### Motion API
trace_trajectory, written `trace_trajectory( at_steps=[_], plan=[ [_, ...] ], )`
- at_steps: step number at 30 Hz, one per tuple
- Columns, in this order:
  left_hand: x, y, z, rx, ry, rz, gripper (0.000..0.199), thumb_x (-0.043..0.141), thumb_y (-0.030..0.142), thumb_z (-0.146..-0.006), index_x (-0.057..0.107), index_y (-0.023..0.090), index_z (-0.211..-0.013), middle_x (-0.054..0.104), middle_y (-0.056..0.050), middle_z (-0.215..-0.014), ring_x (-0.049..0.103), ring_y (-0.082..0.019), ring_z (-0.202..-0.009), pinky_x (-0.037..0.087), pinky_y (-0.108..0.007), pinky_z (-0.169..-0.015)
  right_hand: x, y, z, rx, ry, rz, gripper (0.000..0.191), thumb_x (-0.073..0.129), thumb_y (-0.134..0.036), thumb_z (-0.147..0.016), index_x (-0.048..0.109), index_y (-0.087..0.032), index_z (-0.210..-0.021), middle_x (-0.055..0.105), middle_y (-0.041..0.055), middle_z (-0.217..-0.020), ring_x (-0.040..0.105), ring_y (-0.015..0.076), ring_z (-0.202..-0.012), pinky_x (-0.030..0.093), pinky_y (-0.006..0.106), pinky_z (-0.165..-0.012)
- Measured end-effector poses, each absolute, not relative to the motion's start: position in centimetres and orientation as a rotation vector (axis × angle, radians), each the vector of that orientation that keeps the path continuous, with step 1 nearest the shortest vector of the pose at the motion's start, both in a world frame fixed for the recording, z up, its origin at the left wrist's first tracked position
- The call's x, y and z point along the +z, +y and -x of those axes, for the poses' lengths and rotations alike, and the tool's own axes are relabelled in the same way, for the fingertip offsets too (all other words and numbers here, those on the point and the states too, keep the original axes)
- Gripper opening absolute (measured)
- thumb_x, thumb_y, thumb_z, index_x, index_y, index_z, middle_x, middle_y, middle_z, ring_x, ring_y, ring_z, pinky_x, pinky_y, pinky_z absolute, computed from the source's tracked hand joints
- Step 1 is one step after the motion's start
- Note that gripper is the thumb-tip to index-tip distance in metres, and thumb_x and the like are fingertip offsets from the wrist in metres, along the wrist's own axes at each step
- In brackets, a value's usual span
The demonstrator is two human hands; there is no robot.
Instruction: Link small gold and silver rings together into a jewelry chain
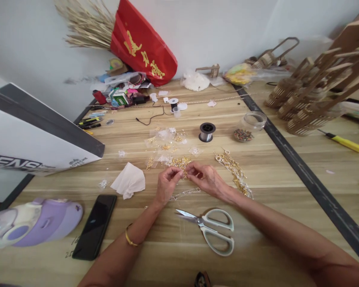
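On a wood-grain counter, left hand and right hand pinched close together, whatever they grip too small to tell, gold beads just beyond the fingertips, silver chain near, scissors closer to the person.

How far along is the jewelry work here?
Done, by the look of it: the gold-and-silver strands lying by the right forearm.
In hand: left hand and right hand work fingers-to-fingers at the gold pile; the piece is too small to identify.
Remaining, probably: the loose gold pieces. The silver chain nearer the person could be either. No total visible, so no percentage.
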State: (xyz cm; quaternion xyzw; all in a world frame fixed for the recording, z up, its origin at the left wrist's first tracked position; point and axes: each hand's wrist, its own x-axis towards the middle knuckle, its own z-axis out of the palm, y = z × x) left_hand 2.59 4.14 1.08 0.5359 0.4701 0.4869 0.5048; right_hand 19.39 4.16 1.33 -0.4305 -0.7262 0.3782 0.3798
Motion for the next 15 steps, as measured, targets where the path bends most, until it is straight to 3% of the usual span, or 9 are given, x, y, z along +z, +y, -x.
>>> trace_trajectory(
  at_steps=[6,10,15],
  plan=[
    [0.51,4.26,-2.39,1.151,1.135,-1.298,0.014,0.068,0.028,-0.073,0.065,0.014,-0.074,0.064,-0.001,-0.066,0.057,-0.013,-0.066,0.045,-0.024,-0.067,1.89,4.16,-19.42,1.379,-1.672,1.112,0.016,0.053,-0.026,-0.084,0.055,-0.016,-0.097,0.063,0.0026,-0.085,0.061,0.0077,-0.049,0.044,0.017,-0.041],
    [0.44,4.29,-2.31,1.154,1.14,-1.315,0.015,0.066,0.029,-0.075,0.063,0.014,-0.072,0.062,0.0,-0.065,0.056,-0.012,-0.064,0.045,-0.023,-0.066,2.02,4.32,-19.42,1.425,-1.663,1.156,0.017,0.053,-0.026,-0.084,0.058,-0.015,-0.096,0.064,0.002,-0.073,0.062,0.0103,-0.055,0.046,0.019,-0.047],
    [0.77,4.27,-2.37,1.171,1.147,-1.3,0.015,0.066,0.029,-0.073,0.062,0.014,-0.072,0.061,0.0,-0.063,0.056,-0.012,-0.062,0.045,-0.023,-0.064,1.77,4.53,-19.55,1.279,-1.759,1.158,0.018,0.053,-0.023,-0.082,0.061,-0.015,-0.096,0.064,0.0022,-0.074,0.061,0.0126,-0.067,0.047,0.023,-0.059]
  ],
)
